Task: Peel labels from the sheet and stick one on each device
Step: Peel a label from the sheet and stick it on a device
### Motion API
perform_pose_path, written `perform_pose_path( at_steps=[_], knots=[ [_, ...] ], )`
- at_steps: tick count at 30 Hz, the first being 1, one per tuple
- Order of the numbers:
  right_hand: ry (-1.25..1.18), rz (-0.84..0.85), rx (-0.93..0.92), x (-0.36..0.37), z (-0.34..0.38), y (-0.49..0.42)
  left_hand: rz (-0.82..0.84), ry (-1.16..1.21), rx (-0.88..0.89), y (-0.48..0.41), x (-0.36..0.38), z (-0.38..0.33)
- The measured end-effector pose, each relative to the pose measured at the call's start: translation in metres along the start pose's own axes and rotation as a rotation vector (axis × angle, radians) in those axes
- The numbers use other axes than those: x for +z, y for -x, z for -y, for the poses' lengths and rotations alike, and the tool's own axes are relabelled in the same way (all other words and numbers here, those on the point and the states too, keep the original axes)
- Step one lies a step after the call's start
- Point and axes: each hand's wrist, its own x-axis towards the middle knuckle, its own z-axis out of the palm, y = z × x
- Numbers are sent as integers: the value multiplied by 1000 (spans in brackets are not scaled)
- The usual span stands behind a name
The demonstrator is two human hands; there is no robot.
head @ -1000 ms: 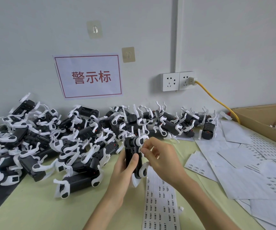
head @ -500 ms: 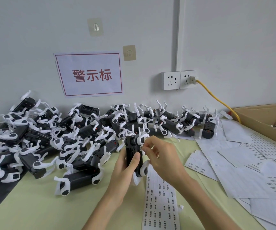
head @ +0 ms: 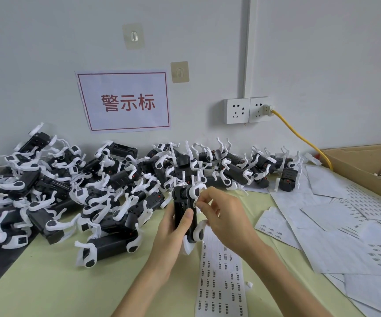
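Note:
My left hand point(head: 171, 227) grips a black device with white clips point(head: 184, 210) upright above the table, thumb across its front. My right hand point(head: 221, 216) pinches at the device's right side, where a small white label point(head: 195, 204) sits under the fingertips. The label sheet point(head: 221, 282), a long white strip with rows of small printed labels, lies flat on the table under my right forearm. A big heap of the same black-and-white devices point(head: 88, 191) fills the left and back of the table.
Several used white backing sheets point(head: 345, 225) lie scattered on the right. A cardboard box point(head: 365, 165) with more devices stands at the far right. A yellow cable point(head: 299, 138) runs from the wall socket point(head: 247, 110). The green table surface point(head: 47, 282) shows at front left.
Both hands have stayed on the device; my right fingertips have shifted slightly down its right side. The device remains upright.

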Motion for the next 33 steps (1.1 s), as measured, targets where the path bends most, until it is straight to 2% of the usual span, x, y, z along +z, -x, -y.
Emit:
perform_pose_path(
  at_steps=[23, 33],
  knots=[
    [-12, 7, 5, 0, 4, 2, -2, -21, 66, 2, 0, -4],
    [-57, 11, 68, 2, 6, 2, 19, -46, 91, 2, -1, -2]
  ],
)
